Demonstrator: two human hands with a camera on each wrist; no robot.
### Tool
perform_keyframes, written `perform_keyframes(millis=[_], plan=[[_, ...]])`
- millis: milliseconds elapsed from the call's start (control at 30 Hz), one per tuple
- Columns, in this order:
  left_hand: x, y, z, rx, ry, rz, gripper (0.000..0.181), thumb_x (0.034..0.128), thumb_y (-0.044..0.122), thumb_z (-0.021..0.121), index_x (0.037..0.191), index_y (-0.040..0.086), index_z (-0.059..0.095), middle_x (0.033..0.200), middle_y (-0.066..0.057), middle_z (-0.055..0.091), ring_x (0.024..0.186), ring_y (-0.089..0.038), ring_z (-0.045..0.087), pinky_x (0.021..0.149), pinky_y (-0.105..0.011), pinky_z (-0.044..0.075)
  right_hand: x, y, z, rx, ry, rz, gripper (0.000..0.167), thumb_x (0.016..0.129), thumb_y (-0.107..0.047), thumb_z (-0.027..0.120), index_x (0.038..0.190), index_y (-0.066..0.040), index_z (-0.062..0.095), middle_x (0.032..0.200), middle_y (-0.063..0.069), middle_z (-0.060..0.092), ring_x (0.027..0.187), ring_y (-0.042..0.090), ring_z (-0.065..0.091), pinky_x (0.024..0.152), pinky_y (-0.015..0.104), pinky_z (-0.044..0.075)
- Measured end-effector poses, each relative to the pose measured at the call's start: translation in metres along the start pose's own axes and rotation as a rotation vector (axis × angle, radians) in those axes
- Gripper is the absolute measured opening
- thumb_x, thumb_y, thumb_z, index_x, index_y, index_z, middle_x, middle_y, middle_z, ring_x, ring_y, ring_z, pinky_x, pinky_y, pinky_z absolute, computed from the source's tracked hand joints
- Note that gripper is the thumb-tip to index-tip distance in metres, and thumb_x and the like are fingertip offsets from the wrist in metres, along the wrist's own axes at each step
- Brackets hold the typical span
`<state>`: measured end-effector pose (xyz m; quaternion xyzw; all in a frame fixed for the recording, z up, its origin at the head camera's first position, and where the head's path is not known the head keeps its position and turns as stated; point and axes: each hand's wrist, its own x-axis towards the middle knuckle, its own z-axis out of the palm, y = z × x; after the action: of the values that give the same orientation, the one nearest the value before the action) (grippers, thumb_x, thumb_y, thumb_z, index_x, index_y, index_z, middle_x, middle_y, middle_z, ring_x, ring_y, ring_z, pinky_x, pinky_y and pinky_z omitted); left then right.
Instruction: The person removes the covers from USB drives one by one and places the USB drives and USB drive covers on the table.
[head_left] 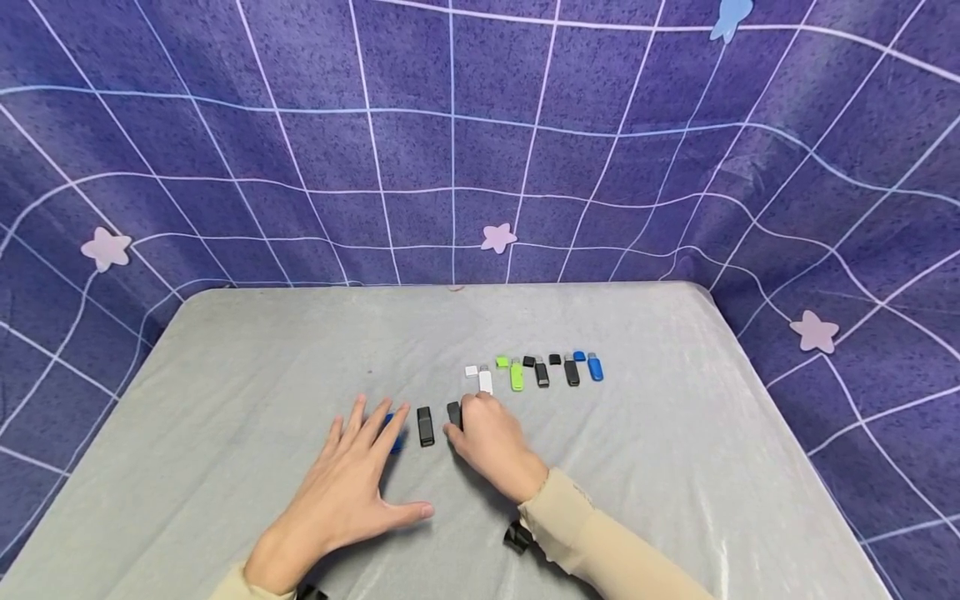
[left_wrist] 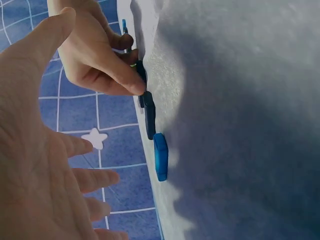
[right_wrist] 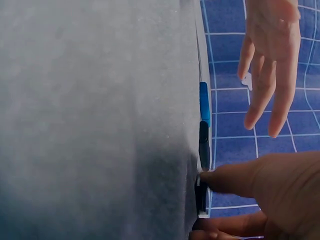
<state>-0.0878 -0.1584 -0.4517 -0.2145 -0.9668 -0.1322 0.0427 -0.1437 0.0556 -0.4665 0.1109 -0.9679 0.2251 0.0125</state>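
Observation:
My right hand pinches a black USB stick between thumb and fingers; most of it is hidden behind the hand in the head view. Just left of it lies another black USB stick with its cap on, untouched. A blue USB stick lies further left, partly covered in the head view by the fingers of my left hand. That hand is spread, its fingers straight and holding nothing. In the left wrist view the blue stick lies flat on the cloth, apart from the left fingers.
Behind the right hand runs a row of uncapped USB sticks: white, green, two black ones and blue. Each has its loose cap beside it. A grey cloth covers the table; a purple curtain hangs around.

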Motion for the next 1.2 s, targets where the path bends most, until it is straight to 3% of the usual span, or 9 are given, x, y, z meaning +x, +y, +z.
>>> perform_keyframes(millis=[300,600,867,1200], plan=[[0.002,0.004,0.000,-0.015,0.008,-0.003,0.126,0.0672,0.087,0.071,0.164,0.021,0.026,0.165,-0.016,0.035,0.157,-0.044,0.015,0.120,-0.069,0.023,-0.007,0.003,-0.005,0.072,0.012,-0.034,0.017,0.085,-0.017,0.077,0.076,-0.011,0.065,0.078,0.003,0.059,0.067,0.018,0.058,0.057,0.034,0.049],[0.003,0.009,-0.001,-0.038,-0.006,-0.002,0.122,0.0713,0.087,0.067,0.164,0.018,0.028,0.166,-0.014,0.035,0.157,-0.043,0.015,0.120,-0.068,0.024,-0.023,0.016,-0.019,0.157,-0.038,-0.064,0.010,0.084,-0.013,0.076,0.091,-0.007,0.071,0.091,0.003,0.062,0.075,0.013,0.057,0.066,0.027,0.051],[0.007,0.015,-0.002,-0.056,-0.006,0.016,0.115,0.0745,0.082,0.070,0.163,0.019,0.031,0.163,-0.011,0.040,0.156,-0.043,0.021,0.119,-0.068,0.027,-0.037,0.030,-0.037,0.197,-0.016,-0.098,0.010,0.086,-0.012,0.074,0.094,-0.007,0.072,0.091,0.003,0.065,0.079,0.012,0.059,0.070,0.027,0.053],[0.008,0.017,-0.005,-0.066,0.015,0.094,0.106,0.0785,0.075,0.073,0.159,0.016,0.038,0.159,-0.007,0.045,0.154,-0.040,0.028,0.119,-0.066,0.030,-0.052,0.052,-0.060,0.246,-0.031,-0.076,0.009,0.087,-0.009,0.072,0.095,-0.008,0.075,0.093,0.002,0.069,0.077,0.008,0.059,0.066,0.022,0.052]])
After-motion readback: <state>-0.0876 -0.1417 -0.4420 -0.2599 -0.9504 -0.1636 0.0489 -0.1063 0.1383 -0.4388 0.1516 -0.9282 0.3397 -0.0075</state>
